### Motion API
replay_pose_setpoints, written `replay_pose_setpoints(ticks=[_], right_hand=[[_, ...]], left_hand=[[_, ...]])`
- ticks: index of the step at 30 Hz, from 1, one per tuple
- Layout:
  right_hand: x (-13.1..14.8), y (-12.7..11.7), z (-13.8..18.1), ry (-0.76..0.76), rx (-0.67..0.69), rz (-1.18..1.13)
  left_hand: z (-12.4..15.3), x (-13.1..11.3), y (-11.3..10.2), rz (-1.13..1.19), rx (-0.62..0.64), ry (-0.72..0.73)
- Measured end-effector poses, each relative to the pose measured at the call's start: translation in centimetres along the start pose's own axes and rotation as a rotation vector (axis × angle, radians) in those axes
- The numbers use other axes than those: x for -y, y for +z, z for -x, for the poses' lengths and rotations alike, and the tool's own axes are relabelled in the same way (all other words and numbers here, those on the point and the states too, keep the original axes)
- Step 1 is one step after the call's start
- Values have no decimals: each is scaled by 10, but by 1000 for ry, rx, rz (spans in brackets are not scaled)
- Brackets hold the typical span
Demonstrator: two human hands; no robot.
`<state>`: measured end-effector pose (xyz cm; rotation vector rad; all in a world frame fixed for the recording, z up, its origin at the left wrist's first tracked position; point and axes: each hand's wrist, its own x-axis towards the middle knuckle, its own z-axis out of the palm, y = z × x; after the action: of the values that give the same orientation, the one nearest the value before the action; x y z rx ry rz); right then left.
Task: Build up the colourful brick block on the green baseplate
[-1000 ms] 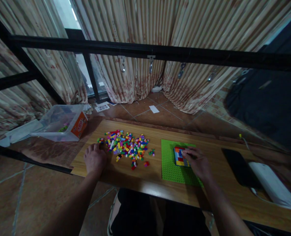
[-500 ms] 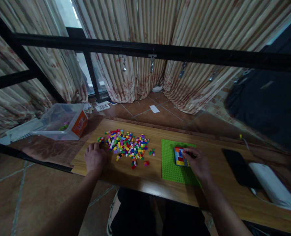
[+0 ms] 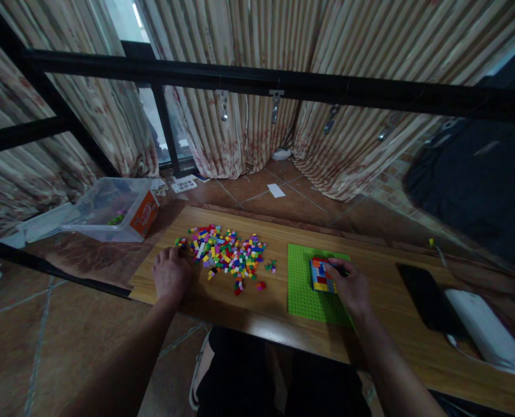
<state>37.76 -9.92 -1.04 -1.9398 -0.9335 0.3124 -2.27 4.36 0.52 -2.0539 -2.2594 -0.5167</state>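
Note:
On the left of the wooden board, my left hand [image 3: 171,273] lies palm down with its fingers stretched out, beside a loose pile of small colourful toy bricks [image 3: 229,252]. My right hand [image 3: 350,286] reaches over the green studded baseplate [image 3: 303,301]. Its thumb and fingers are pinched together at the upper right of a small block of joined bricks [image 3: 321,279], in red, blue and yellow. Whatever sits between those fingertips is too small and dark to make out. The hand covers part of the block's right side.
A clear plastic box [image 3: 105,229] with an orange label stands at the left. To the right lie a black phone [image 3: 426,295] and a white device with a cable [image 3: 485,327]. A black metal bar [image 3: 248,78] crosses beyond the board, before the curtains [image 3: 257,35].
The camera view has shifted slightly, moving the scene a little to the right and up. My right hand stays at the brick block, and my left hand stays beside the pile.

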Motion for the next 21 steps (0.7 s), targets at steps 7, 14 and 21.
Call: replay_pose_setpoints(ticks=[7,14,21], right_hand=[[1,1,3,-46,-16,47],[-2,-1,0,-48,27,82],[18,-2,13,-352,-134,257]], left_hand=[[0,0,0,-12,-10,15],[1,-1,0,2,0,-6],[2,0,1,20,3,-7]])
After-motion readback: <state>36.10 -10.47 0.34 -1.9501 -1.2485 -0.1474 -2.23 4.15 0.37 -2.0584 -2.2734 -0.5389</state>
